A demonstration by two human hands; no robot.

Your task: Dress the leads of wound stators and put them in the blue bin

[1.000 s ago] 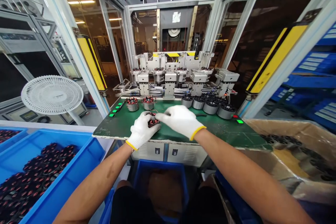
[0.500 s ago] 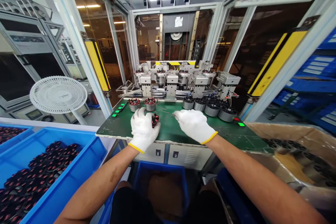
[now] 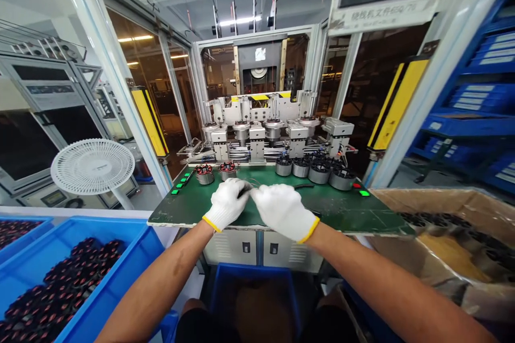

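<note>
My left hand [image 3: 228, 202], in a white knit glove with a yellow cuff, is closed around a motor stator, mostly hidden; only a dark bit of it shows at the fingers. Right beside it, my right hand [image 3: 281, 210], gloved alike, has its fingers curled in a pinch against the left fingertips. What they pinch, if anything, is hidden. Behind the left hand on the green tabletop [image 3: 185, 209] stand two wound stators, one [image 3: 205, 174] at the left and another [image 3: 228, 170]. A thin black object [image 3: 304, 186] lies past the right hand.
Several unwound stators [image 3: 319, 170] stand at the right of the tabletop before the winding machine [image 3: 257, 139]. A blue bin [image 3: 132, 233] of wound stators is at left, near a white fan [image 3: 93, 166]. At right is a lined carton [image 3: 386, 198] of stators.
My right hand has moved left to meet the left hand, which has turned so its stator is mostly covered. The view has tilted up slightly. The black object has come into sight.
</note>
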